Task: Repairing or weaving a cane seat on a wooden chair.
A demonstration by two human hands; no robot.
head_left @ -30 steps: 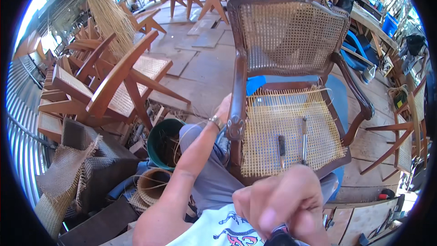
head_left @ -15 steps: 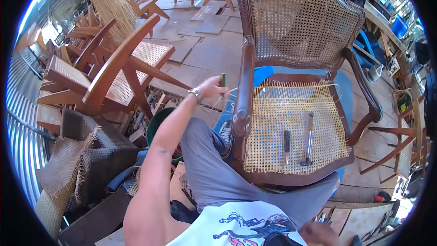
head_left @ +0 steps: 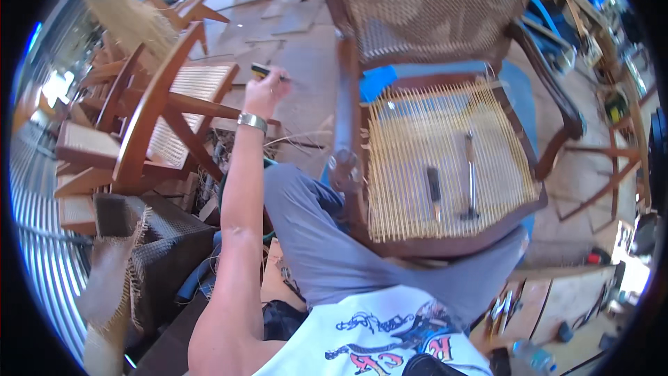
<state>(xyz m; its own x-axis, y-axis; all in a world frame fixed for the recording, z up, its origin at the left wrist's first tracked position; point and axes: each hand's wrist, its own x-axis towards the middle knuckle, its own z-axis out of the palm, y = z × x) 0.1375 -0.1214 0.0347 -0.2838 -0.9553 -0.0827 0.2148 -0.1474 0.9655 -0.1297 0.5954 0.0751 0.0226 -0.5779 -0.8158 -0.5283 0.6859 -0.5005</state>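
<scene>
My left hand (head_left: 268,90) is stretched far forward, left of the armchair, its fingers closed round a short yellow-and-black tool (head_left: 260,70) whose exact kind I cannot make out. A watch circles that wrist. The carved dark wooden armchair (head_left: 346,188) stands before me between my legs. Woven cane webbing (head_left: 400,167) covers its seat, with loose strand ends along the back edge. On the webbing lie a hammer (head_left: 471,174) and, to its left, a short tool with a dark handle (head_left: 433,185). My right hand does not show.
Wooden chairs with cane seats (head_left: 184,104) are piled at the left. Below them are dark boxes (head_left: 174,244) and a rough cane sheet (head_left: 115,278). A blue piece (head_left: 378,83) lies by the seat's back left corner. At the lower right, a plastic bottle (head_left: 534,358) stands near several hand tools.
My left hand has swung forward and left, away from the chair, with the tool still in it. The view has shifted, and my right hand has left the lower edge.
</scene>
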